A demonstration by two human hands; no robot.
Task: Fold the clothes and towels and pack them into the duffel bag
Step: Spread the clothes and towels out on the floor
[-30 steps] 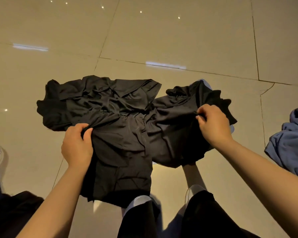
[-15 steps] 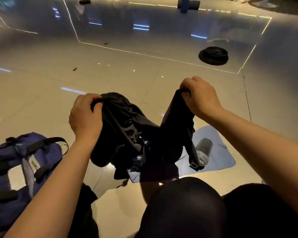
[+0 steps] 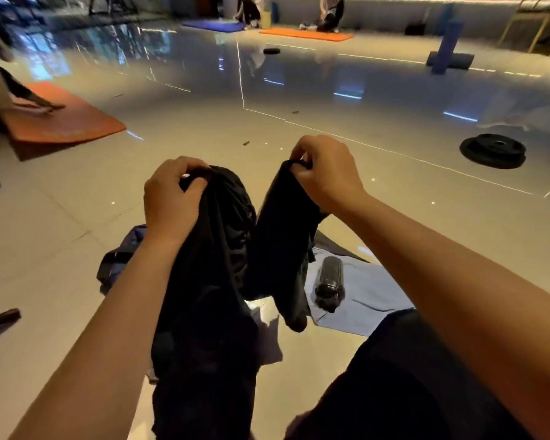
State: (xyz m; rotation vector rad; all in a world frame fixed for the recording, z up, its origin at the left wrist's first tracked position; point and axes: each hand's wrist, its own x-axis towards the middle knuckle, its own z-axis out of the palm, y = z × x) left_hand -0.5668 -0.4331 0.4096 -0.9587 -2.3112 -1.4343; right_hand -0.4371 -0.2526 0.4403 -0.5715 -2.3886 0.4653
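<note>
Currently: black garment (image 3: 223,249) held aloft by both hands.
Left hand (image 3: 172,198) and right hand (image 3: 327,176) each pinch its upper edge — fabric hangs above the floor (image 3: 426,198).

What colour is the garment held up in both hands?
Plain black garment, best in the head view.

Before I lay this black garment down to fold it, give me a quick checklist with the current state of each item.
1. Left hand has a grip on the black garment: ok.
2. Right hand has a grip on the other top corner: ok.
3. Garment hanging flat and untwisted: not ok, it is bunched between the hands.
4. Floor free beneath it: not ok, a bottle lies on the blue towel.
5. Duffel bag open: cannot tell, mostly hidden.
</note>
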